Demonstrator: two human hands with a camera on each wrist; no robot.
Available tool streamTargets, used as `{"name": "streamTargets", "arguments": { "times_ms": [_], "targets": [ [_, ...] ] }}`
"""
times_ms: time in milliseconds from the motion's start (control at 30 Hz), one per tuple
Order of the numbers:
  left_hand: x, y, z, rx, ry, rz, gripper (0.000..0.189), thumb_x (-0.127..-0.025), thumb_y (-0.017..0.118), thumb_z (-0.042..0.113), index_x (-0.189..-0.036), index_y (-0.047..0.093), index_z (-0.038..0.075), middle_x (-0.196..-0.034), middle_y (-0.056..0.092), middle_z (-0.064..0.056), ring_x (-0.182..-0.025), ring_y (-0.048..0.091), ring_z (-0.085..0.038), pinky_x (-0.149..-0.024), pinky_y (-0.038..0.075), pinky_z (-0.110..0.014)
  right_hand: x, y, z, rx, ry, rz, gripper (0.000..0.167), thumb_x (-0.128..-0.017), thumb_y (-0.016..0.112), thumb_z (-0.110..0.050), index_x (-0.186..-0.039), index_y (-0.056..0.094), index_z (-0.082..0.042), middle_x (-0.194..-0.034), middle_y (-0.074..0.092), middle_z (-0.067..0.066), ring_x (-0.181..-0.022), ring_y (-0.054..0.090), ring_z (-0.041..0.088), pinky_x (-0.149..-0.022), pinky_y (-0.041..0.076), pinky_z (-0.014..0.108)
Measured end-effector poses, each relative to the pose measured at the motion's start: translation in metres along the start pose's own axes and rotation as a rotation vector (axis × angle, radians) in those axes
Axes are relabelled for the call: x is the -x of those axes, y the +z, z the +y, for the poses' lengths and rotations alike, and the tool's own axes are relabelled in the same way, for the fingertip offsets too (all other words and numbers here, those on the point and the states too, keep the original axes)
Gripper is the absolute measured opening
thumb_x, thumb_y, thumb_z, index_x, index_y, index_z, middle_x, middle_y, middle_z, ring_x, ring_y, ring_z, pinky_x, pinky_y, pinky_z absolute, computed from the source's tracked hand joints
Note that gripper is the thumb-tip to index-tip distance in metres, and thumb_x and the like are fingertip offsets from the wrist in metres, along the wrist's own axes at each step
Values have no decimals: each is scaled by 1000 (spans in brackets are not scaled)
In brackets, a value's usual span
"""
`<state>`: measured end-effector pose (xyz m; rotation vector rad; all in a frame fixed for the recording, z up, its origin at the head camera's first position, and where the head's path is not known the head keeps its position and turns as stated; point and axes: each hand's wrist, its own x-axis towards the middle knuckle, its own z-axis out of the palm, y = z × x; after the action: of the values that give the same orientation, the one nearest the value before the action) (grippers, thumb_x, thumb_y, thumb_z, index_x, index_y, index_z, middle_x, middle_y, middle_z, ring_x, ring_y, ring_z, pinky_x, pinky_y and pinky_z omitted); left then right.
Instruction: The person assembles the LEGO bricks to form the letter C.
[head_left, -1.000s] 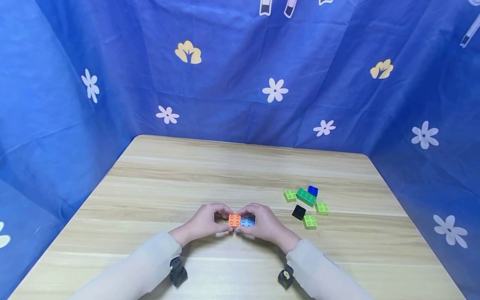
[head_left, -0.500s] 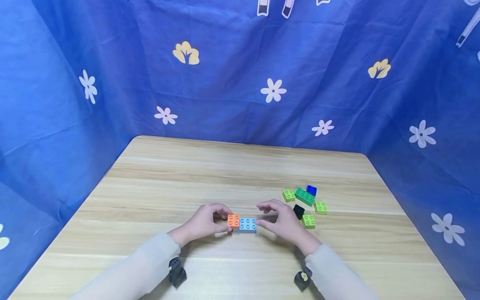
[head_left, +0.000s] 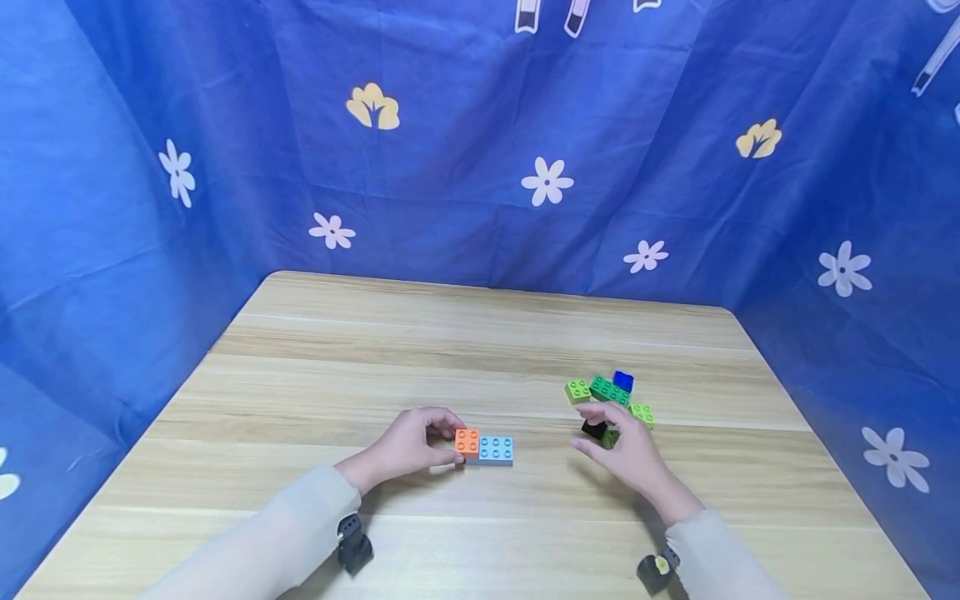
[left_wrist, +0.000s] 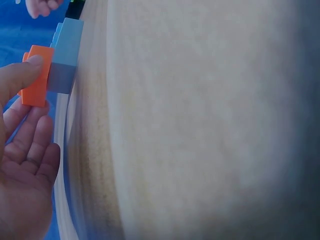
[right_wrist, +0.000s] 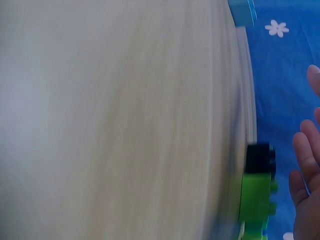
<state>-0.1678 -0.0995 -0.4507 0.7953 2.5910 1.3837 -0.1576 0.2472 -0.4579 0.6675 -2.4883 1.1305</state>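
Observation:
In the head view my left hand point(head_left: 408, 439) pinches an orange toy brick point(head_left: 467, 442) between thumb and fingers. That brick sits on the left end of a longer light blue brick point(head_left: 496, 448), whose bare studs show to the right. The left wrist view has the thumb on the orange brick's point(left_wrist: 35, 82) side. My right hand point(head_left: 628, 446) hovers, fingers apart and holding nothing, over a black brick point(head_left: 594, 429) and a lime green brick point(right_wrist: 255, 197). It partly covers both in the head view.
Behind the right hand lie a lime brick point(head_left: 577, 391), a longer green brick point(head_left: 609, 389), a dark blue brick point(head_left: 622, 381) and another lime brick point(head_left: 642, 412). The wooden table point(head_left: 360, 333) ends at a blue flowered curtain point(head_left: 450, 167).
My right hand has let go of the light blue brick and moved right to the loose bricks. The left hand keeps its pinch on the orange brick.

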Motion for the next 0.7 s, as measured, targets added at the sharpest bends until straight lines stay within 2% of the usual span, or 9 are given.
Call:
{"name": "streamTargets", "arguments": {
  "times_ms": [200,400,700],
  "targets": [
    [0,-1,0,-4,-9,-4,33,-71,84,14,-100,68,10,-91,64,9,-86,60,-16,-81,50,-32,11,-17,9,28,91,-12,50,-72,85,-21,-116,63,-10,-104,64,3,-96,61,19,-83,52,41],
    [1,0,0,-2,7,0,33,-72,84,15,-100,68,10,-91,65,8,-85,60,-16,-80,50,-32,20,-30,20,77,120,-26,56,-67,87,-18,-116,62,-7,-104,65,7,-96,62,24,-85,51,43],
    [1,-1,3,-5,-26,-9,32,-72,83,14,-100,68,11,-90,64,9,-85,60,-15,-81,50,-31,27,-39,28,177,191,-103,64,-64,88,-31,-118,63,-6,-114,64,8,-102,61,30,-87,50,45]
  ]
}}
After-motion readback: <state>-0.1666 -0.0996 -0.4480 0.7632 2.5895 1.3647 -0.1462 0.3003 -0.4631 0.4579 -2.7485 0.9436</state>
